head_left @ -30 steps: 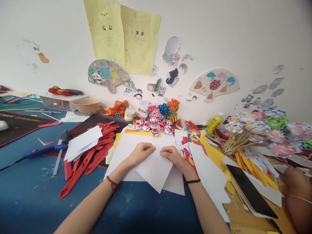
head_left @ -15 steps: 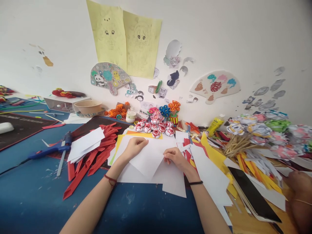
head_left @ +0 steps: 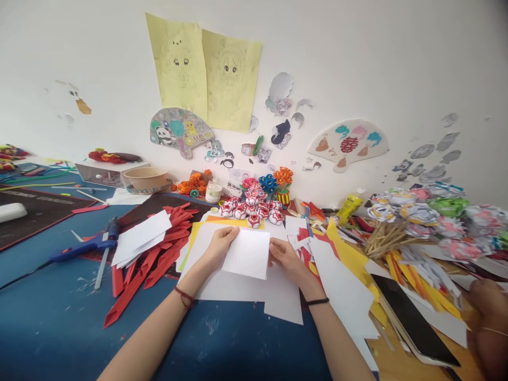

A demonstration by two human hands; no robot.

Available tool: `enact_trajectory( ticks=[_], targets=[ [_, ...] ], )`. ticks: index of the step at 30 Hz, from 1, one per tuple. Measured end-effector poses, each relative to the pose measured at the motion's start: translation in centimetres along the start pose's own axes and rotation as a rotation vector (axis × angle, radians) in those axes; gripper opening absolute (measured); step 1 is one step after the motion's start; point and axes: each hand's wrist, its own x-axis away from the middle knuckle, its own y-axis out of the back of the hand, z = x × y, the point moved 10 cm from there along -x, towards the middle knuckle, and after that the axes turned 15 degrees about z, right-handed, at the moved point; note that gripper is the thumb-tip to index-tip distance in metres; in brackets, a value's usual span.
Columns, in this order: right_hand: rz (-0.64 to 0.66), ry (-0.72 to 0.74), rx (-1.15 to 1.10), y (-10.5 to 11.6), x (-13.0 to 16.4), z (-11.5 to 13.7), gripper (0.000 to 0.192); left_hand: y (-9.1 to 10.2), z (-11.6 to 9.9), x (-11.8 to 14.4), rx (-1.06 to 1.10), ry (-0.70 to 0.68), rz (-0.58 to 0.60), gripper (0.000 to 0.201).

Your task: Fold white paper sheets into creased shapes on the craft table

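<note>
A small white sheet of paper [head_left: 246,255] is held up over larger white sheets [head_left: 238,290] lying on the blue table. My left hand [head_left: 220,244] grips its left edge, thumb on top. My right hand [head_left: 286,257] is closed at its right edge, fingers curled; whether they pinch the sheet is partly hidden. Just beyond the sheets sit several red-and-white paper flowers [head_left: 254,212]. To the left, a few white paper pieces [head_left: 142,237] lie on a heap of folded red paper strips [head_left: 148,269].
A blue hot glue gun [head_left: 93,244] rests at the left. Right of my hands are white and yellow paper, a black phone [head_left: 415,317], and a bunch of paper flowers on sticks [head_left: 420,211]. Another person's hand [head_left: 490,304] is at the far right edge.
The white sheet has turned from a corner-down position to nearly square with me, its lower edge rising. My right hand has shifted slightly at its right edge.
</note>
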Motion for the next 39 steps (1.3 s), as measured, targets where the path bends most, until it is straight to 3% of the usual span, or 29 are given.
enact_trajectory(
  ticks=[6, 13, 18, 26, 29, 32, 36, 39],
  targets=[
    [-0.001, -0.004, 0.024, -0.2, 0.0, 0.2, 0.035, -0.4, 1.4, 0.1, 0.124, 0.100, 0.019, 0.052],
    [0.015, 0.031, -0.012, -0.6, 0.0, 0.6, 0.060, -1.2, 2.3, 0.2, 0.206, 0.149, 0.034, 0.047],
    [0.030, 0.028, -0.025, -0.7, -0.1, 0.5, 0.057, -2.0, 2.1, 0.2, 0.197, 0.116, 0.080, 0.045],
    [-0.135, 0.099, 0.054, 1.0, 0.3, 1.6, 0.047, -0.2, 2.1, -0.4, -0.087, 0.030, -0.078, 0.047],
    [-0.234, 0.104, 0.121, 2.4, 0.6, 1.2, 0.029, -0.3, 1.9, -0.7, -0.248, -0.011, -0.046, 0.046],
    [-0.337, 0.058, 0.170, 3.7, 1.0, 0.3, 0.021, -1.3, 1.5, -0.9, -0.378, -0.014, 0.063, 0.049],
    [-0.417, -0.052, 0.152, 4.5, 1.6, -1.1, 0.034, -2.3, -0.4, -0.6, -0.417, -0.123, 0.157, 0.049],
    [-0.350, -0.102, 0.115, 3.8, 1.4, -1.6, 0.038, -2.3, -1.6, -0.3, -0.371, -0.211, 0.150, 0.049]
  ],
)
